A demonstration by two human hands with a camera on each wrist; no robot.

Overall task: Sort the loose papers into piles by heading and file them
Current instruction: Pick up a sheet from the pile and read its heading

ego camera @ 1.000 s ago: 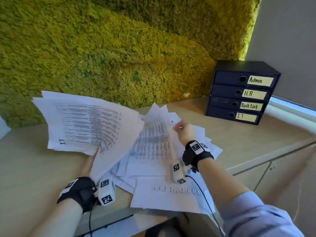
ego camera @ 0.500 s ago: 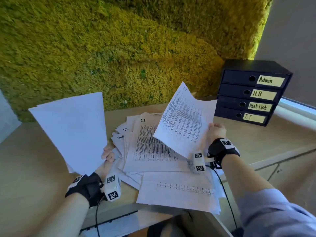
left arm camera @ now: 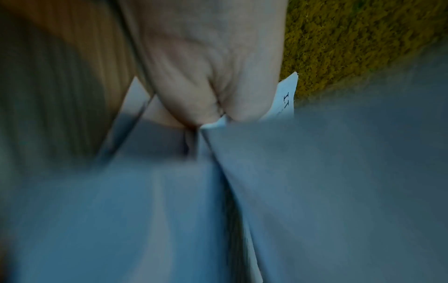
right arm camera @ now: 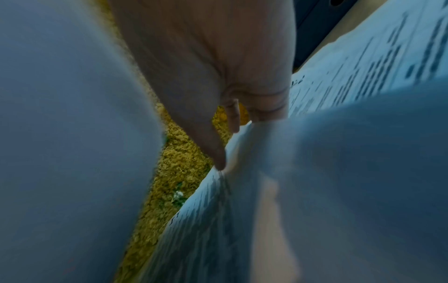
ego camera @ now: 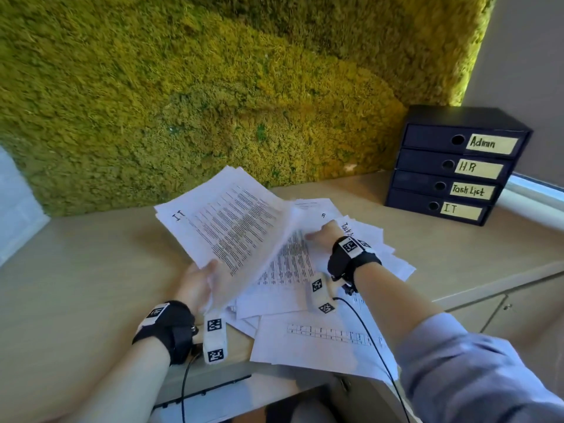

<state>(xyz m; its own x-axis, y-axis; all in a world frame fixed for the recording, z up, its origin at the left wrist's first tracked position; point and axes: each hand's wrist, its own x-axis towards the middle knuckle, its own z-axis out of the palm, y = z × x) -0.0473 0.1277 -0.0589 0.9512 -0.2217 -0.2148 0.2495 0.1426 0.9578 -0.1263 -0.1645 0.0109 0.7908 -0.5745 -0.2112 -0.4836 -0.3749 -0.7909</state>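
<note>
Sorting by heading, mid-step: IT stack (ego camera: pixel 225 227) is up off the desk (ego camera: pixel 76 270), tilted, "IT" heading readable at its far left corner. Left hand (ego camera: pixel 198 285) grasps it by the near edge; left wrist view shows thumb and fingers pinched on the sheets, IT corner visible there too. Right hand (ego camera: pixel 323 232) is down on the loose pile (ego camera: pixel 320 300) just beside the stack's right edge; in the right wrist view its fingertips (right arm camera: pixel 219 164) pinch a printed sheet's edge, though I can't tell if it's one sheet or several.

To do it well:
- Read the heading before lifting. Visible ones in the pile look like "Task…" and a partial letter, not IT, so check first.
- Peel one sheet only; thin paper likely drags its neighbour.
- Keep the left grip deeper on the stack: held by one edge, it fans and sags.
- Square the stack on the desk before filing.

Drawer unit (ego camera: pixel 451 166) sits well apart at the right rear; labels Admin, H.R, Task List, IT. IT drawer (ego camera: pixel 427 206) is the bottom one, shut.
</note>
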